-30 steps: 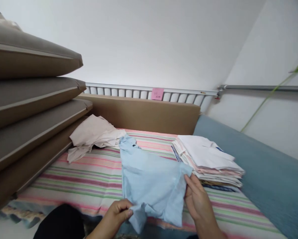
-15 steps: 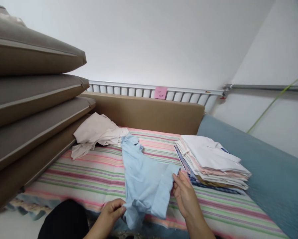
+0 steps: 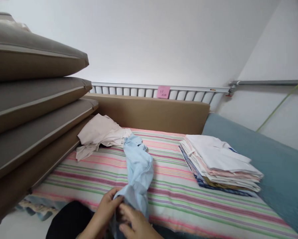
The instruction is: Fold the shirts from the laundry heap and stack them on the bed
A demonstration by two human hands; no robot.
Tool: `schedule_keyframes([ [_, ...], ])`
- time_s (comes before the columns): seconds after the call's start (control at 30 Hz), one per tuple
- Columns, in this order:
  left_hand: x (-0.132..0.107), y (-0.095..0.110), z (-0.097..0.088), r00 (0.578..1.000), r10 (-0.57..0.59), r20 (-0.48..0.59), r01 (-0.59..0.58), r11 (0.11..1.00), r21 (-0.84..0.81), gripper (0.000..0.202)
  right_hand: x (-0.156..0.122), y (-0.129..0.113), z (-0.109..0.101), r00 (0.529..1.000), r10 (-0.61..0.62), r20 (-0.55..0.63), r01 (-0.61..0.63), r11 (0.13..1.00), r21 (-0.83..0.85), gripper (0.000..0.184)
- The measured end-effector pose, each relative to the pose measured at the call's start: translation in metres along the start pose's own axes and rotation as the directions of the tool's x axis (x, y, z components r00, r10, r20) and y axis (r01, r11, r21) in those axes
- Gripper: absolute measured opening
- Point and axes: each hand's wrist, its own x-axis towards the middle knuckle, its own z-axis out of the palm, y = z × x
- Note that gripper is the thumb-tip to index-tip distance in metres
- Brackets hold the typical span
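A light blue shirt lies bunched in a narrow strip on the striped bedsheet. Its near end is gathered at the bottom edge of the view between both hands. My left hand has its fingers closed on the shirt's lower edge. My right hand sits just beside it, fingers curled on the same bundle of cloth. A folded stack of shirts, white on top, rests on the sheet to the right. A crumpled beige garment lies at the far left of the sheet, touching the blue shirt's far end.
Brown cushions are stacked high on the left. A tan headboard and a white railing with a pink note stand behind. A blue-grey cover runs along the right. Dark fabric shows at the bottom left.
The spread blue shirt has been drawn together into a narrow bunch. My right hand moved left from the shirt's right edge to meet my left hand at the near end.
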Motion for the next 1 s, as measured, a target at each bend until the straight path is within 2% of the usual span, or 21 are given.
schedule_keyframes([
  [0.07,0.001,-0.005,-0.023,0.995,-0.079,-0.061,0.073,0.993,-0.089,0.021,-0.004,0.000,-0.006,0.992,-0.027,0.127,0.038,0.996,-0.086,0.049],
  [0.1,0.000,-0.006,-0.038,0.989,-0.094,-0.111,0.079,0.988,-0.132,0.023,-0.005,0.003,-0.010,0.992,-0.037,0.117,0.051,0.991,-0.121,0.043],
  [0.2,-0.004,-0.005,-0.090,0.958,-0.113,-0.264,0.059,0.977,-0.204,0.031,-0.005,0.020,-0.028,0.989,0.039,-0.142,-0.044,0.998,-0.033,0.030],
  [0.27,-0.009,-0.004,-0.120,0.930,-0.142,-0.339,0.077,0.977,-0.197,0.031,-0.002,0.032,-0.040,0.948,0.109,-0.299,-0.094,0.994,0.064,0.027],
  [0.33,-0.015,-0.003,-0.137,0.915,-0.156,-0.371,0.096,0.980,-0.177,0.028,0.003,0.040,-0.051,0.917,0.135,-0.376,-0.108,0.990,0.090,0.029],
  [0.43,-0.025,0.000,-0.137,0.929,-0.078,-0.361,0.039,0.993,-0.115,0.027,0.015,0.039,-0.058,0.912,0.069,-0.404,-0.085,0.996,-0.021,0.028],
  [0.5,-0.030,0.007,-0.126,0.947,0.005,-0.322,-0.024,0.998,-0.054,0.029,0.027,0.032,-0.058,0.925,-0.031,-0.379,-0.041,0.983,-0.179,0.028],
  [0.6,-0.037,0.026,-0.110,0.964,0.079,-0.255,-0.074,0.997,0.029,0.031,0.051,0.023,-0.055,0.942,-0.153,-0.297,0.020,0.913,-0.407,0.036],
  [0.73,-0.050,0.047,-0.105,0.969,0.129,-0.211,-0.107,0.988,0.111,0.028,0.090,0.024,-0.057,0.954,-0.172,-0.246,-0.012,0.798,-0.603,0.052],
  [0.83,-0.064,0.055,-0.106,0.975,0.107,-0.195,-0.082,0.988,0.129,0.028,0.113,0.028,-0.057,0.961,-0.168,-0.221,-0.021,0.751,-0.660,0.069],
  [0.9,-0.072,0.059,-0.108,0.979,0.078,-0.189,-0.051,0.989,0.141,0.029,0.123,0.028,-0.054,0.962,-0.173,-0.209,0.003,0.777,-0.629,0.061],
  [1.0,-0.083,0.066,-0.122,0.972,0.070,-0.227,-0.033,0.986,0.164,0.032,0.126,0.015,-0.056,0.959,-0.214,-0.188,0.080,0.835,-0.544,0.026],
])
